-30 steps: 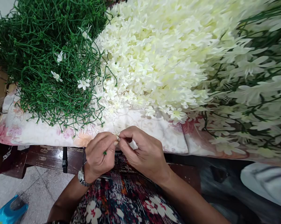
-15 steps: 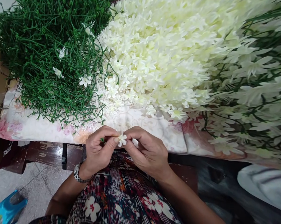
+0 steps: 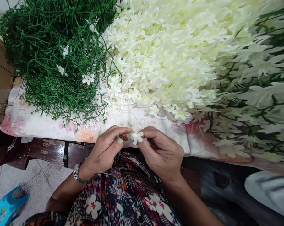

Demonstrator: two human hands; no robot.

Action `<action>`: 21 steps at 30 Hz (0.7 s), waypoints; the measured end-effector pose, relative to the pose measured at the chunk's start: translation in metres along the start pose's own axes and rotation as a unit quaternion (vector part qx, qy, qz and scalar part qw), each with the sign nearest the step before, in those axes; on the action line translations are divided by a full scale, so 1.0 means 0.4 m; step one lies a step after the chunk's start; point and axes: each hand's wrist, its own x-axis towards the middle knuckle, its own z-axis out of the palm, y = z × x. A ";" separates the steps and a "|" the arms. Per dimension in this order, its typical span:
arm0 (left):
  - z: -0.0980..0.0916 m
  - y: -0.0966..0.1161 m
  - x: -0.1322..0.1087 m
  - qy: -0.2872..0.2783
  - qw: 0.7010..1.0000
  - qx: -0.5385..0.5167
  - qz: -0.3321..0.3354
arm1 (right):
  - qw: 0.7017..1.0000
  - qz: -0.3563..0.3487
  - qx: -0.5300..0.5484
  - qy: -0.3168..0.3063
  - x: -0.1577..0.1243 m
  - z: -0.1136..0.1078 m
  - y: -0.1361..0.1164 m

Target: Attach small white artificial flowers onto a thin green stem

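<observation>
White flower [image 3: 136,137] near floral-print cloth [image 3: 50,125], speckled tiled floor [image 3: 35,180] below.

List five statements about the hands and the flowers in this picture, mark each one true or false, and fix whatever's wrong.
1. The right hand pinches a white flower. True.
2. A green tip shows in the grip of the left hand. True.
3. The left hand has a bare wrist. False: a metal watch is worn there.
4. Loose white blossoms rest on the heap of green stems. True.
5. The heap of green stems lies on bare wood. False: a pale, flower-patterned cloth shows beneath it.
</observation>
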 end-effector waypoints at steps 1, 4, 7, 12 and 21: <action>-0.001 0.001 -0.002 -0.008 1.000 0.023 -0.003 | 1.000 -0.002 0.002 -0.006 0.000 -0.007 -0.001; 0.002 0.005 -0.007 -0.021 0.996 0.090 -0.006 | 0.999 -0.016 0.001 -0.037 0.003 -0.027 -0.009; 0.011 0.013 -0.010 -0.028 0.990 0.135 -0.030 | 0.998 -0.029 -0.006 -0.047 0.008 -0.040 -0.017; 0.018 0.025 -0.008 -0.020 0.986 0.150 -0.072 | 0.999 -0.023 -0.003 -0.047 0.007 -0.046 -0.011; 0.024 0.010 0.004 0.064 0.992 0.104 0.042 | 0.995 -0.072 -0.014 -0.064 0.005 -0.066 -0.017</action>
